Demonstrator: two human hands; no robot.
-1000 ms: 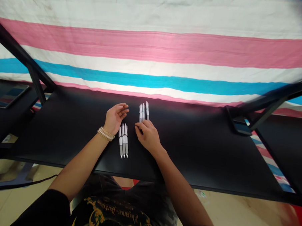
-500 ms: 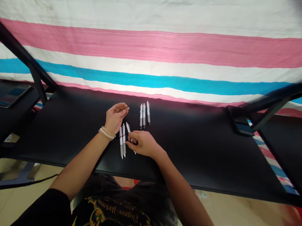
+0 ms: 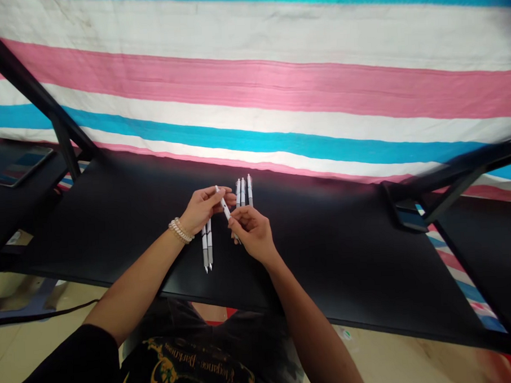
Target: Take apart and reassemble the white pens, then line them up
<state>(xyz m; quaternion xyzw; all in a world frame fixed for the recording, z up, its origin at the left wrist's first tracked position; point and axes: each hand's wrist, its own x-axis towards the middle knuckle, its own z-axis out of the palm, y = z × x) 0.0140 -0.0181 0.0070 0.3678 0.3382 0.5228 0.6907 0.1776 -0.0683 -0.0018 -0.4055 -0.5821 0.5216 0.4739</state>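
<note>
Both of my hands hold one white and grey pen (image 3: 224, 207) just above the black table (image 3: 326, 250). My left hand (image 3: 203, 209), with a bead bracelet at the wrist, pinches its upper end. My right hand (image 3: 251, 231) grips its lower part. Two pens (image 3: 207, 247) lie side by side on the table under my left hand. Three more pens (image 3: 243, 192) lie in a row just beyond my right hand.
A striped pink, white and blue cloth (image 3: 276, 89) hangs behind the table. Black frame bars rise at the left (image 3: 35, 94) and the right (image 3: 458, 177). A phone (image 3: 19, 166) lies on a dark surface at the far left.
My right hand moved from the far row to the near group, took one pen from it and lifted it. My left hand closed on the pen's upper end.
</note>
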